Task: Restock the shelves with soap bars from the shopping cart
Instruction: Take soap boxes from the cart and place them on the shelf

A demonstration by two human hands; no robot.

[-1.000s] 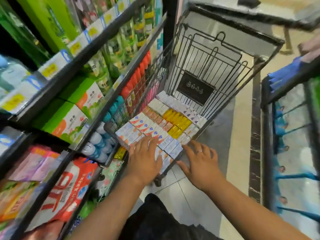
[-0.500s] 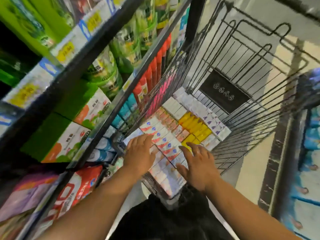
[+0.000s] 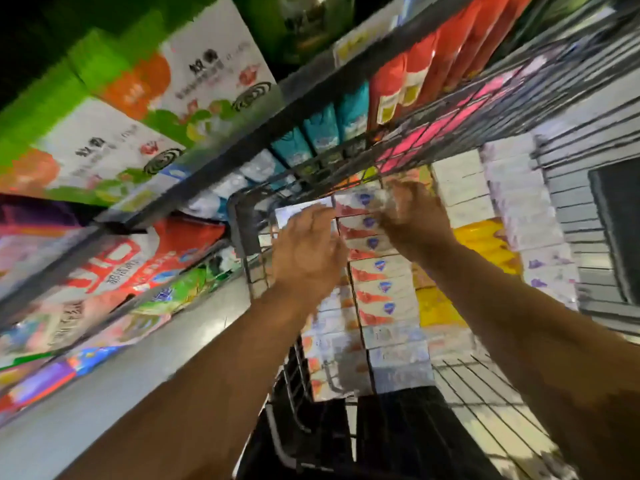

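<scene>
Pick-up step. The shelves (image 3: 207, 159) are standing left, beside the shopping cart (image 3: 242, 220). The left hand (image 3: 308, 254) is curling its grip round a boxed soap bar (image 3: 297, 211) in the cart's far-left corner. The right hand (image 3: 415, 223) is lying blurred on neighbouring soap bars (image 3: 381, 271), its grip impossible to tell. The next move probably calls for lifting boxes clear of the wire wall.

Your arms (image 3: 207, 393) are bare along all their visible length. Your left hand (image 3: 308, 251) and right hand (image 3: 415, 220) are bare too, both blurred. Black clothing (image 3: 398, 431) shows low between your arms.
</scene>
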